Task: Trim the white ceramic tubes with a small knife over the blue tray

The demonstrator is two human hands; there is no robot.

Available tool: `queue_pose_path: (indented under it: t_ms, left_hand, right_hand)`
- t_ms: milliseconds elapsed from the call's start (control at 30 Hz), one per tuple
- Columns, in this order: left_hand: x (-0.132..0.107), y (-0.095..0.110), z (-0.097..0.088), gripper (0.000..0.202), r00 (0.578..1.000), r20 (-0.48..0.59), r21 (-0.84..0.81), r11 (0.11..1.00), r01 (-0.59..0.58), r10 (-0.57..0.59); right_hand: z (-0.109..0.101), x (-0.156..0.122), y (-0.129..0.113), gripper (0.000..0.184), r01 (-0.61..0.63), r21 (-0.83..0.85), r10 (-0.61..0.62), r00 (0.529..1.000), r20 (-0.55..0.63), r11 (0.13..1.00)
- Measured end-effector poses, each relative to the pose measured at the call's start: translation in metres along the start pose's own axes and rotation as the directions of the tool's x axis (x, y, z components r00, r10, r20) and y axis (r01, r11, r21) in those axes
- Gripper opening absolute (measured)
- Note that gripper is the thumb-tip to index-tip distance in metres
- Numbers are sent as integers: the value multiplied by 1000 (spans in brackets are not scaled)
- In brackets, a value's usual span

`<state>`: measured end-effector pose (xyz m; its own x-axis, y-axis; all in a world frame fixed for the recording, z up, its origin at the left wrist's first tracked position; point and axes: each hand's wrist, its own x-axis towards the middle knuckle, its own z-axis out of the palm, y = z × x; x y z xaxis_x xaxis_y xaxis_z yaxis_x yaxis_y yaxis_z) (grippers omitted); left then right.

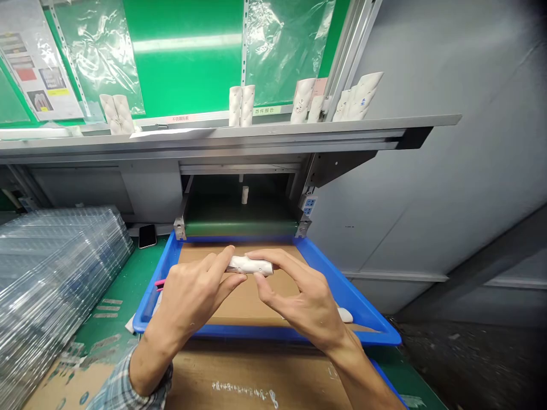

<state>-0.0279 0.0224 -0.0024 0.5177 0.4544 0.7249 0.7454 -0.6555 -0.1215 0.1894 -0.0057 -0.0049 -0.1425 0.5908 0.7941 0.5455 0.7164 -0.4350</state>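
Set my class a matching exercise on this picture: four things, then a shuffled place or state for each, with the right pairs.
1. central white tube
2. phone
3. blue tray
4. power socket

A. lined with brown cardboard
B. held by the left hand and right hand
C. right of the conveyor belt
D. dark screen up, on the green table

Pairs: 1-B; 2-D; 3-A; 4-C
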Motion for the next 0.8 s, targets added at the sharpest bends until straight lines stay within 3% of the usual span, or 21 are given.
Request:
queue_pose_path:
  t_ms: [400,800]
  left_hand:
    - [2,2,-2,42,996,87,-28,999,28,-25]
    - [2,4,-4,50,999,25,80,996,-41,39]
  right_hand:
    - [-2,0,-3,29,34,-8,-34,999,15,999]
    - [-3,-1,-6,29,22,36,-22,1000,-4,999]
